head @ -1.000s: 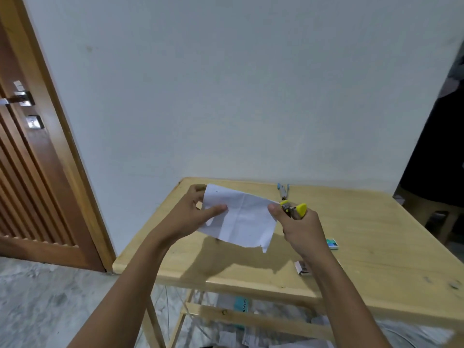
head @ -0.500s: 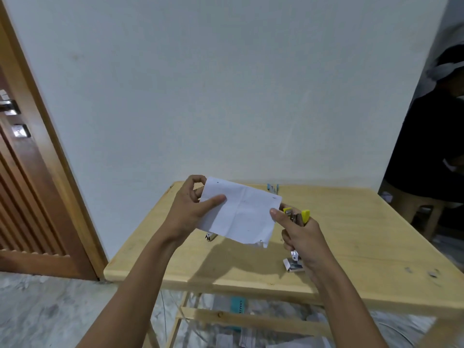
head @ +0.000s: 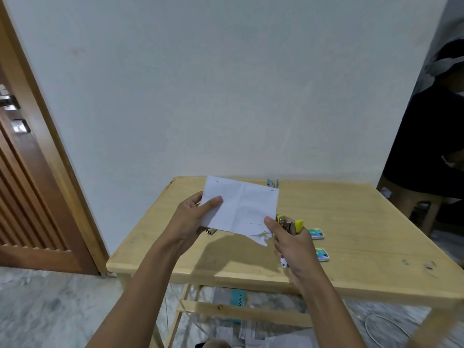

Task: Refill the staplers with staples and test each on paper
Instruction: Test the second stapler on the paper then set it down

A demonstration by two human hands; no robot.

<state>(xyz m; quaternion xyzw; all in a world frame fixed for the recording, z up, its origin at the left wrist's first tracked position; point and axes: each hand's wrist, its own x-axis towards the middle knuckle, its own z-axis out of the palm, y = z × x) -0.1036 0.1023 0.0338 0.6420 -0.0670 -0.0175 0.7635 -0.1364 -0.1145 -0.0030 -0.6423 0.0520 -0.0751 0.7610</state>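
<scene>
A plain room in a home is being shown. A bare wooden table [head: 351,222] is being kept against a painted white wall [head: 226,84], beside a brown slatted wooden door [head: 27,187] with a metal latch [head: 10,101]. Marble-patterned floor tiles [head: 50,302] are being seen below, with loose papers [head: 251,332] lying under the table.

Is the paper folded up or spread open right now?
Spread open. The paper is held flat above the table between the left hand and right hand, showing only crease lines and a torn lower corner.
</scene>
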